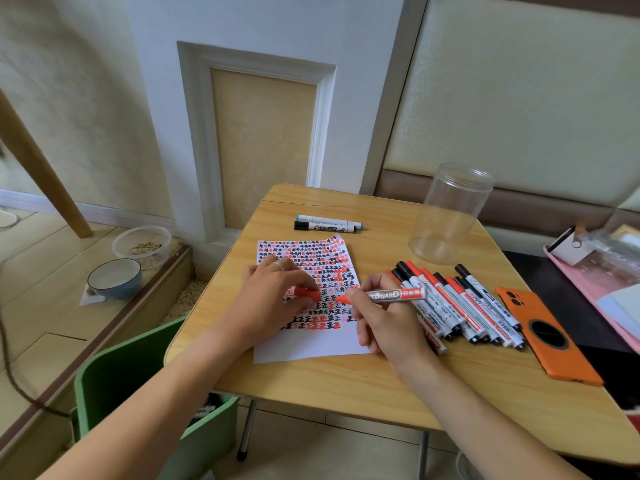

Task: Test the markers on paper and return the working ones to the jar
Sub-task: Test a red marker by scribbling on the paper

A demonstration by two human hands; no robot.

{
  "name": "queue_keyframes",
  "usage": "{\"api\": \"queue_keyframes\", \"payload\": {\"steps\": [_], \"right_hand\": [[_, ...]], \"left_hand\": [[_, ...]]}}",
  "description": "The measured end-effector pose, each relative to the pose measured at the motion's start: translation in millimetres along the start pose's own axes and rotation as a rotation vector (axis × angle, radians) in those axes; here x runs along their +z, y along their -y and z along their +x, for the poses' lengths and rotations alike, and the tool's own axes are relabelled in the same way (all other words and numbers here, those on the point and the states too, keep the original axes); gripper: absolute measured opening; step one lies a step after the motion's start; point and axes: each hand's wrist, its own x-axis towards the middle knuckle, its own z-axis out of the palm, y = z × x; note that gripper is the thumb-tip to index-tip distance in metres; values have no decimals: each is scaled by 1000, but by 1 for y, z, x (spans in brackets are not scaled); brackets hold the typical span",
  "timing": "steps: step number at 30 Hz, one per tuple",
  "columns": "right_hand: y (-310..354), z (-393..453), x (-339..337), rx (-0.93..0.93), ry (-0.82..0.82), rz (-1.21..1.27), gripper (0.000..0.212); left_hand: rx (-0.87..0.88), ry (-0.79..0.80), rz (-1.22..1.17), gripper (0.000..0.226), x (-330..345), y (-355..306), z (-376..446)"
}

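Wooden table [346,382]: jar [450,216] at 1 o'clock empty; right hand [388,320] pinching uncapped red marker [388,295], left hand [277,296] gripping cap [306,294]; pile [467,306] at 3 o'clock untested.

A sheet of paper [311,341] lies on the table [346,382]. Behind the paper rest two markers [327,224] side by side. To its right lies a pile of markers [464,306], with a jar [450,213] behind the pile and a phone [547,336] right of it. Left of the paper, beside the table, stands a bin [114,375].
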Motion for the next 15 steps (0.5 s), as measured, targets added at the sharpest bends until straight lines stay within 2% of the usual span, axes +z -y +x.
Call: {"api": "queue_keyframes", "payload": {"steps": [8, 12, 15], "right_hand": [[0, 0, -2, -57, 74, 22, 22], [-2, 2, -1, -82, 148, -6, 17], [0, 1, -2, -86, 176, -14, 17]], "left_hand": [[53, 4, -72, 14, 4, -6, -1], [160, 8, -209, 14, 6, -12, -3], [177, 19, -338, 11, 3, -20, -6]]}}
